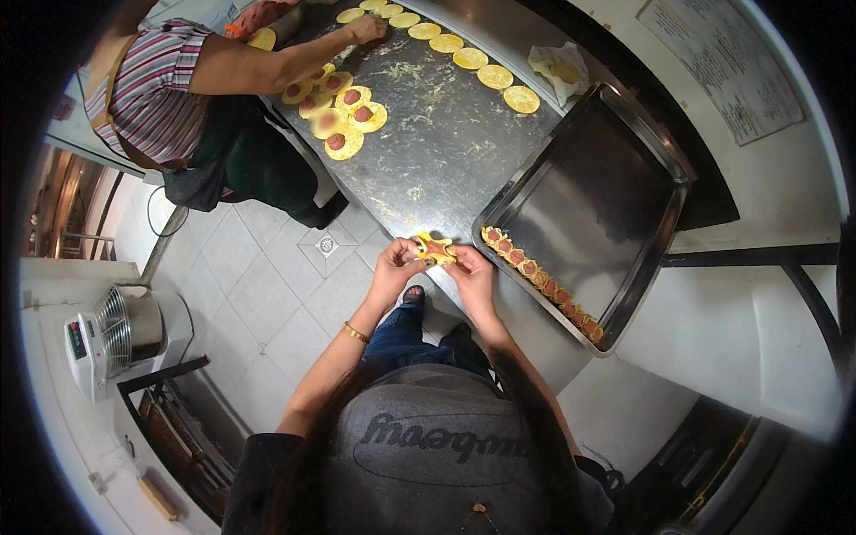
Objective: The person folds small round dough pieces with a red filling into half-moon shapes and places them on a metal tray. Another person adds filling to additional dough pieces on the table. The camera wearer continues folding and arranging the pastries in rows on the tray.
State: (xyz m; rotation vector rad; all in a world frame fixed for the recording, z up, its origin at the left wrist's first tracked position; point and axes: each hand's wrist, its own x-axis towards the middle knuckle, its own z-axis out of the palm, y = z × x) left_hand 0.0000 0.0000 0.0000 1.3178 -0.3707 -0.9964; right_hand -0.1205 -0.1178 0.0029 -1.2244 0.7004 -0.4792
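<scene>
In front of my body, near the table's close edge, my left hand [398, 266] and my right hand [469, 272] both grip one small filled dough piece [435, 249]. The dough is yellow, its edges are pinched up, and reddish-brown filling shows in its middle. Thumbs and fingers of both hands press its two ends. To the right, a large metal baking tray [596, 178] rests on the table, with a row of similar filled pieces [540, 280] along its near left side. Farther off, flat dough rounds topped with balls of filling [343, 141] overlap on the table.
Plain yellow dough rounds [470, 58] line the far edge of the floury metal table [437, 143]. At the far left a co-worker [160, 80] in a striped top reaches over the table. A crumpled plastic bag [559, 69] lies near the tray. A mixer [129, 334] stands at left.
</scene>
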